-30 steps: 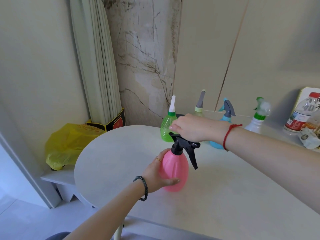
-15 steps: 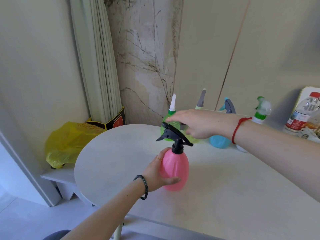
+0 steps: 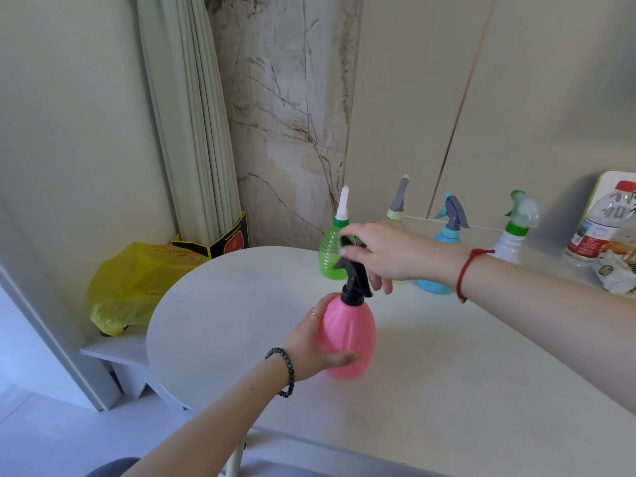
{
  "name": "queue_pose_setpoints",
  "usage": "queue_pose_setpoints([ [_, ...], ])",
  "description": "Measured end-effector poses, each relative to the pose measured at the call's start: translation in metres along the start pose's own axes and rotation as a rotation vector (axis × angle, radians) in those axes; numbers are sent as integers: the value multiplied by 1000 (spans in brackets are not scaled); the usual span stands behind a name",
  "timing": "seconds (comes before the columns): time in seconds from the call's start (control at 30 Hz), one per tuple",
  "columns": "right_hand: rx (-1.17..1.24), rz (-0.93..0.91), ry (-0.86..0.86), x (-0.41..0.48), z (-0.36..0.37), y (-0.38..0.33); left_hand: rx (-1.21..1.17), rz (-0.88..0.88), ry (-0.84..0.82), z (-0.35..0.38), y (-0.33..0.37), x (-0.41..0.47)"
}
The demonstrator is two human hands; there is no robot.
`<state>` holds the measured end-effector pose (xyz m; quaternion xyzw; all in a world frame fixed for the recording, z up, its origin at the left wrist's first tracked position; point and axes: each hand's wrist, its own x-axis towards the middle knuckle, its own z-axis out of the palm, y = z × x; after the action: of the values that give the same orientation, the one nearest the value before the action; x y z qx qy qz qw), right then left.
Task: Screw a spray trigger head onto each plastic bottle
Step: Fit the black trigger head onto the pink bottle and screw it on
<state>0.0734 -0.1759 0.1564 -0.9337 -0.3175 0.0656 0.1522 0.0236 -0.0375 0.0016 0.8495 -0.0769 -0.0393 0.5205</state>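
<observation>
Pink bottle (image 3: 354,339) stood upright on the pale table (image 3: 223,321), near its rounded left end. Left hand (image 3: 309,342) gripped the bottle's belly from the left side, with the thumb across the front low down and the fingers wrapped behind. Black trigger head (image 3: 354,285) sat on the bottle's neck, its collar down on the mouth. How far it was threaded could not be told.

Right hand (image 3: 389,253) came in from the right and lay over the top of the trigger head, fingers bent around its upper part and holding it. Black plastic showed between and below the fingers.

Behind the hands, along the wall, stood a row with heads fitted: green bottle (image 3: 330,259), just behind the right fingertips, then a pale bottle (image 3: 396,215) mostly hidden by the hand, a blue bottle (image 3: 447,235) and a white bottle (image 3: 509,242). A yellow bag (image 3: 130,280) lay off the table's left edge.
</observation>
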Motion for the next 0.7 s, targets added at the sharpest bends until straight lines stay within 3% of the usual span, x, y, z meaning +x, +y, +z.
queue_pose_setpoints([
  [0.07, -69, 23, 43, 0, 4, 0, 10, -3, 1, 0, 0, 0],
  [0.13, -315, -19, 42, -4, -2, 0, 9, 0, 3, 0, 0, 0],
  [0.2, -546, -109, 7, -7, -6, 2, 8, 2, 4, 1, -1, 0],
  [0.27, -623, -219, -36, -8, -7, 0, 12, 3, 5, 1, -1, 0],
  [0.33, -612, -262, -33, -7, -7, -3, 13, -4, 5, 1, -2, 0],
  [0.47, -490, -101, -39, -3, -13, -4, 18, -9, -12, 1, -1, 2],
  [0.7, -519, -166, 2, -2, -8, -7, 29, -1, 4, 0, -2, 2],
])
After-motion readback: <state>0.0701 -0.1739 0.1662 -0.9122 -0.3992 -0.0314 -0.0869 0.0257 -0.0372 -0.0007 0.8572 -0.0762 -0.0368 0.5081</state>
